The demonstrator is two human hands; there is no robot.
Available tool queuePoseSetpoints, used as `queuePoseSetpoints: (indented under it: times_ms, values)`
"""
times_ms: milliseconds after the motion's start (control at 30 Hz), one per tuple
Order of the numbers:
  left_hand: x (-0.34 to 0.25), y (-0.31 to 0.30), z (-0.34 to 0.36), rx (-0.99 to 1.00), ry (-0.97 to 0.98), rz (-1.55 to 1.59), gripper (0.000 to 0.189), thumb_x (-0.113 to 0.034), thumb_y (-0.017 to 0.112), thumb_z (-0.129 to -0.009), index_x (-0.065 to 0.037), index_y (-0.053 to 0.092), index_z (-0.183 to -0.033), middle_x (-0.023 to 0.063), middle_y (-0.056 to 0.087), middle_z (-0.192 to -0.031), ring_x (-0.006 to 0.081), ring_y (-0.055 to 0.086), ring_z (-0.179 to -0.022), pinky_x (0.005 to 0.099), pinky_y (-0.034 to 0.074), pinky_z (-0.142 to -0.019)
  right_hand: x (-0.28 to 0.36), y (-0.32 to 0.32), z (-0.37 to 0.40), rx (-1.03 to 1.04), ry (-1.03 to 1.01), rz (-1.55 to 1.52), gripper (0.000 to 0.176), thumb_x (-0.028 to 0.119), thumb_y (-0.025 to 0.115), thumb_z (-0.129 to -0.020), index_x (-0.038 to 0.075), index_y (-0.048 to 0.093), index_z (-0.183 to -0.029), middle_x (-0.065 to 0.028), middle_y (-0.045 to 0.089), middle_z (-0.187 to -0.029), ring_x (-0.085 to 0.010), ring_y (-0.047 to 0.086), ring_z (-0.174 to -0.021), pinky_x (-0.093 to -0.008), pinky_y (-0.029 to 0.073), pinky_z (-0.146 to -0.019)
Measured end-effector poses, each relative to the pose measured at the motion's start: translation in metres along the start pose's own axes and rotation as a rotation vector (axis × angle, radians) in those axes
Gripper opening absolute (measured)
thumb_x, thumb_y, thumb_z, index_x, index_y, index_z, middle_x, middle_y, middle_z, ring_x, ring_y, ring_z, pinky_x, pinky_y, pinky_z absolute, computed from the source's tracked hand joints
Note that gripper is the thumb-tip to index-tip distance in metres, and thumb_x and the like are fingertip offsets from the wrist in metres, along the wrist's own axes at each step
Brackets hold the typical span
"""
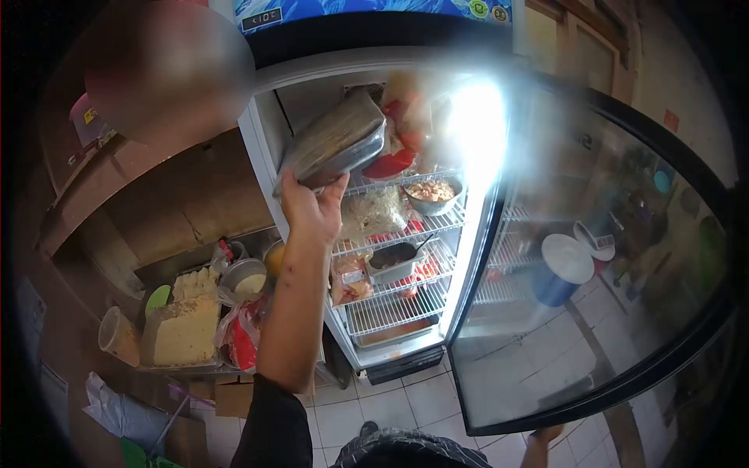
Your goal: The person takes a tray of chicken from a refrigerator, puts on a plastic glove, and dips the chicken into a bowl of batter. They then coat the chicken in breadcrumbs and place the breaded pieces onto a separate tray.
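Clock: I read it from the centre of the head view, 12 at the top.
Tray: the wrapped metal tray is at 11 o'clock, raised and tilted in the mouth of the fridge, at about top-shelf height. Clear film looks stretched over it; contents brownish, not identifiable.
Left hand: at 10 o'clock the left hand is clamped on the tray's near, lower end, thumb to one side, fingers to the other. Fingertips partly hidden.
Right hand: at 5 o'clock the right hand, near the bottom edge of the glass door. I cannot tell whether it touches the door or what its fingers do. The hands are well apart.
Weight: my guess is moderate, and awkward on one wrist with the far end overhanging.
Stiffness: walls and rim should be rigid; the film soft, easily punctured, poor to pull on.
Surface: likely cold and slick if damp; contents could slide on the tilt.
Best hold: I favour both long sides under the rim, or one palm beneath the middle, kept level.
Neighbours: red packaging just beyond at 12, bowl of chopped food at 2, bagged food just below on the wire shelf.
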State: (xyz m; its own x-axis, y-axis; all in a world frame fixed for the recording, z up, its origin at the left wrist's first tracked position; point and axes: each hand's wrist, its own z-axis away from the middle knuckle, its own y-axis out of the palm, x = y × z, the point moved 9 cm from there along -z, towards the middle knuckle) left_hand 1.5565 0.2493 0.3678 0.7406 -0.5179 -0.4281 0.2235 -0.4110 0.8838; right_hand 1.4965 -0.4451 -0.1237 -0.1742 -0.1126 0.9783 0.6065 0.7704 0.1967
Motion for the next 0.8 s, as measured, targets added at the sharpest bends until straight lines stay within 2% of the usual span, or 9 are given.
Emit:
queuePoseSetpoints:
  times_ms: [67, 100, 167, 233, 300, 367, 433, 600, 800]
  values:
    - [0.001, -0.004, -0.022, 0.009, -0.024, 0.014, 0.042, -0.03, 0.041, -0.099, -0.002, 0.041, -0.131, 0.0179, 0.047, -0.129, 0.0344, 0.052, -0.115, 0.0518, 0.044, -0.102, -0.204, -0.069, 0.049, 0.119, 0.912, 0.192, 0.03, 0.041, 0.053, -0.09, 0.013, 0.064, -0.092, -0.005, 0.064, -0.077, -0.0219, 0.061, -0.068, -0.0363, 0.05, -0.062]
    - [0.005, -0.013, -0.025, 0.043, -0.057, -0.124, 0.05, -0.034, 0.047, -0.097, -0.003, 0.037, -0.135, 0.017, 0.041, -0.135, 0.0313, 0.048, -0.118, 0.0473, 0.045, -0.099, -0.261, -0.058, 0.089, 0.023, 0.982, -0.055, 0.029, 0.04, 0.051, -0.092, 0.013, 0.063, -0.088, -0.0059, 0.061, -0.069, -0.0197, 0.058, -0.061, -0.0368, 0.048, -0.059]
    - [0.002, -0.041, 0.001, -0.158, 0.131, -0.458, 0.06, -0.031, 0.058, -0.091, -0.005, 0.034, -0.14, 0.015, 0.044, -0.131, 0.0308, 0.051, -0.114, 0.049, 0.042, -0.099, -0.187, 0.051, 0.169, 0.997, 0.084, 1.211, 0.026, 0.032, 0.044, -0.095, 0.015, 0.062, -0.097, -0.0082, 0.063, -0.089, -0.0219, 0.06, -0.086, -0.043, 0.048, -0.075]
    - [-0.022, -0.023, 0.031, -0.126, 0.558, -0.989, 0.071, -0.027, 0.067, -0.085, -0.009, 0.031, -0.143, 0.0145, 0.044, -0.132, 0.0319, 0.05, -0.117, 0.0509, 0.035, -0.102, -0.145, 0.152, 0.203, 1.143, -0.315, 1.003, 0.032, 0.037, 0.05, -0.094, 0.01, 0.062, -0.082, -0.0062, 0.059, -0.064, -0.0171, 0.058, -0.061, -0.0349, 0.047, -0.056]
    - [-0.018, 0.032, 0.076, 0.19, 1.239, -1.663, 0.084, -0.022, 0.074, -0.076, -0.014, 0.029, -0.146, 0.0155, 0.041, -0.137, 0.0345, 0.043, -0.126, 0.0529, 0.023, -0.109, -0.024, 0.257, 0.203, 0.837, 0.447, 0.224, 0.031, 0.026, 0.054, -0.093, 0.003, 0.057, -0.073, -0.0062, 0.056, -0.063, -0.0182, 0.054, -0.057, -0.0364, 0.045, -0.055]
    - [-0.002, 0.046, 0.056, 0.328, 1.327, -1.923, 0.088, -0.018, 0.079, -0.07, -0.019, 0.032, -0.145, 0.0175, 0.034, -0.143, 0.0377, 0.034, -0.132, 0.0518, 0.02, -0.11, 0.118, 0.368, 0.182, 0.939, -0.382, 0.308, 0.027, 0.021, 0.051, -0.094, 0.001, 0.059, -0.078, -0.0069, 0.059, -0.068, -0.0146, 0.057, -0.062, -0.0312, 0.045, -0.059]
    - [0.008, 0.049, 0.023, 0.383, 1.547, -2.059, 0.094, -0.019, 0.083, -0.065, -0.03, 0.034, -0.144, 0.0167, 0.029, -0.149, 0.0364, 0.026, -0.139, 0.0534, 0.015, -0.111, 0.19, 0.455, 0.16, 0.945, -0.16, 0.074, 0.023, 0.018, 0.053, -0.094, -0.001, 0.062, -0.088, -0.0081, 0.063, -0.078, -0.0147, 0.059, -0.07, -0.0288, 0.046, -0.066]
    - [0.009, 0.055, -0.001, 0.6, 1.824, -2.131, 0.1, -0.024, 0.084, -0.059, -0.034, 0.033, -0.145, 0.0094, 0.029, -0.152, 0.0312, 0.027, -0.14, 0.0551, 0.012, -0.112, 0.409, 0.618, 0.147, 0.763, -0.94, -0.202, 0.015, 0.015, 0.058, -0.089, 0.003, 0.06, -0.098, -0.0156, 0.063, -0.089, -0.0312, 0.064, -0.081, -0.0367, 0.052, -0.072]
    - [0.018, 0.053, -0.022, 0.712, 1.842, -2.279, 0.096, -0.019, 0.075, -0.066, -0.038, 0.028, -0.147, 0.0081, 0.022, -0.156, 0.0304, 0.019, -0.144, 0.0572, 0.01, -0.114, 0.445, 0.727, 0.151, 0.707, -1.193, 0.859, 0.035, 0.026, 0.06, -0.083, 0.005, 0.067, -0.11, -0.0143, 0.059, -0.119, -0.0345, 0.047, -0.12, -0.0476, 0.037, -0.099]
